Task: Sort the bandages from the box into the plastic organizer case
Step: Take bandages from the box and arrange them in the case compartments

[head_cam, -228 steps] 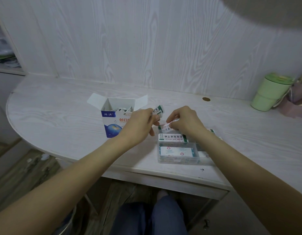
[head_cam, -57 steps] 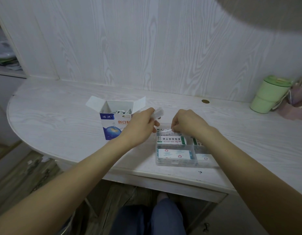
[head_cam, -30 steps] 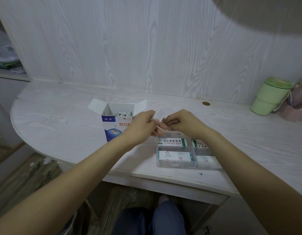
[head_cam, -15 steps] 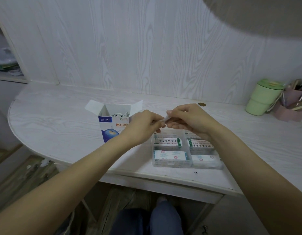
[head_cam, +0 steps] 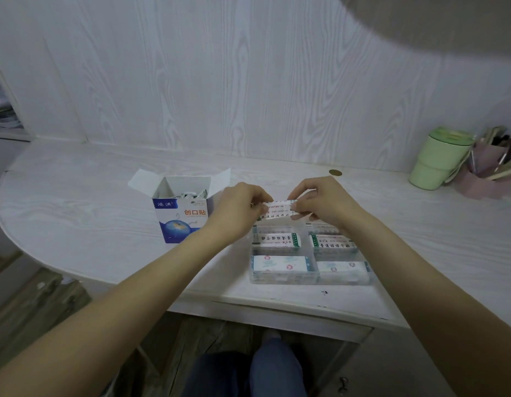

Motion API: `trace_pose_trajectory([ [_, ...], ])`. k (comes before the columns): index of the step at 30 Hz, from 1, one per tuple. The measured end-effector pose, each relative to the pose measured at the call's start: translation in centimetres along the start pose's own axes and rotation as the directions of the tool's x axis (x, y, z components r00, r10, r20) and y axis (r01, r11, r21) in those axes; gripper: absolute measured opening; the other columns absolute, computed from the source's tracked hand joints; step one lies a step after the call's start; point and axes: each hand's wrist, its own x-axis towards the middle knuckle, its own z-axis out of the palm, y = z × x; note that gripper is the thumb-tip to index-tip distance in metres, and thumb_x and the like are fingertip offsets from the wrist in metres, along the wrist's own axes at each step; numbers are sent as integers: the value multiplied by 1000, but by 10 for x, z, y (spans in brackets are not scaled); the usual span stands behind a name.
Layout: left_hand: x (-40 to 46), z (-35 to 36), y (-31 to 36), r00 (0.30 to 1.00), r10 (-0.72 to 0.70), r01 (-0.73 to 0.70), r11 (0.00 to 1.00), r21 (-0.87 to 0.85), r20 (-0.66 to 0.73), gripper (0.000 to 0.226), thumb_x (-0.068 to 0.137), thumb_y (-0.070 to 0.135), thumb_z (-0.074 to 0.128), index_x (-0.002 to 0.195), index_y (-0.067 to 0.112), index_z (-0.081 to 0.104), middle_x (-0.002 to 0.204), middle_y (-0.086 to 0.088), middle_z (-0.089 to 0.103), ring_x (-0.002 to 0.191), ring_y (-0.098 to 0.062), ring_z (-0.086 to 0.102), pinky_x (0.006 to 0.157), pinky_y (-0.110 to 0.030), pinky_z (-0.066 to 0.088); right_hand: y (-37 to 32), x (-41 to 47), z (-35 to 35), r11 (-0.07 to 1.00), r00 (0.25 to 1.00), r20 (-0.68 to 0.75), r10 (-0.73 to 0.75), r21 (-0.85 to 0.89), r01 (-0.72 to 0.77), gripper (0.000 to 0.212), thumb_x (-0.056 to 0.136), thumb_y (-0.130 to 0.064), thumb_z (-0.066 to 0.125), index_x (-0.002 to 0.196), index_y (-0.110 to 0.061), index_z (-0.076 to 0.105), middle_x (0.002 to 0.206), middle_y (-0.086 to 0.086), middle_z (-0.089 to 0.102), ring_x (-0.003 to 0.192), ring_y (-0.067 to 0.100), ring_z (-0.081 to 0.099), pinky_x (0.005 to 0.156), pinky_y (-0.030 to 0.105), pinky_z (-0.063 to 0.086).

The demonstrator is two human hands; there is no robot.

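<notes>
Since half a second ago both hands have dropped a little toward the organizer case (head_cam: 283, 277), and the wrapped bandages (head_cam: 278, 209) between them now show their printed faces, where before only an edge showed.

Left hand (head_cam: 237, 209) — fingers curled, pinching the left end of the bandages. Right hand (head_cam: 320, 202) — fingers curled, pinching the right end. The small stack is held level, just above the far row of the case and not touching it.

Organizer case: clear plastic, divided, lid not visible, sitting on the white desk (head_cam: 76, 213) near its front edge. Near-left compartment holds a bandage stack with red marks (head_cam: 280, 263); near-right holds a similar stack (head_cam: 341, 267). Middle row: green-printed stacks left (head_cam: 277, 240) and right (head_cam: 333, 242). Far row is largely hidden by the hands; contents cannot be made out.

Bandage box (head_cam: 182, 216) — blue and white, flaps open, upright just left of the left hand, with more wrapped bandages visible inside.

Far right of desk: green lidded cup (head_cam: 437, 159), and beside it a pink holder (head_cam: 483, 170) with brushes or pens.
</notes>
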Motion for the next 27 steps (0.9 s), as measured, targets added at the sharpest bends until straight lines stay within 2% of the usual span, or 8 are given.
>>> trace_pose_trajectory([
  [2,7,5,-1,1000,-7,6,998,60,18,19,91,13,61,107,14,70,96,0,70,82,-8,59,62,-4,37,3,4,3,992,999,-46,-19,-129,13,12,83,-2,67,77,-12,67,69,4,69,60,9,69,47,15,42],
  [5,18,12,0,998,-30,21,987,162,55,19,90,8,59,103,16,71,99,-2,71,92,-16,64,79,-25,49,6,9,9,951,995,-84,-47,-308,19,14,82,-8,69,73,-17,66,68,-2,66,67,13,67,61,23,51],
  [7,23,15,2,996,-36,13,964,267,81,24,89,5,55,102,19,71,103,-4,70,94,-23,63,81,-35,52,6,11,13,884,995,-86,-53,-467,7,15,82,-11,69,72,-22,66,76,-4,65,77,17,63,64,29,47],
  [11,28,20,7,989,-32,-43,868,495,142,32,87,2,53,107,23,68,105,-3,68,95,-24,61,70,-30,44,4,13,21,756,998,-33,-55,-655,21,23,80,-3,63,72,-24,67,89,1,68,82,21,63,63,28,43],
  [16,30,24,10,982,-73,-49,795,605,176,28,89,4,54,107,21,67,108,-6,65,100,-26,58,76,-30,39,-2,14,23,662,999,32,-39,-748,49,15,83,-8,65,90,-20,71,99,4,68,89,24,63,67,28,44],
  [21,30,26,11,989,-74,-41,705,708,130,21,89,7,58,109,15,60,109,-8,61,107,-27,54,94,-37,34,-7,10,23,605,997,29,-73,-793,68,20,89,-21,64,107,-14,63,107,8,62,94,26,60,69,30,41],
  [24,30,24,10,989,-81,-29,710,703,123,18,91,15,59,109,13,62,110,-9,59,106,-28,53,90,-37,35,-11,8,26,574,995,23,-101,-815,77,15,92,-16,59,105,-9,59,95,8,57,82,26,54,65,30,38],
  [27,31,22,7,982,-109,-19,752,659,152,21,93,19,56,112,12,61,111,-10,56,104,-29,52,81,-35,35,-15,10,29,554,997,20,-71,-831,56,6,91,-6,55,95,-9,52,77,3,40,74,24,46,60,30,34],
])
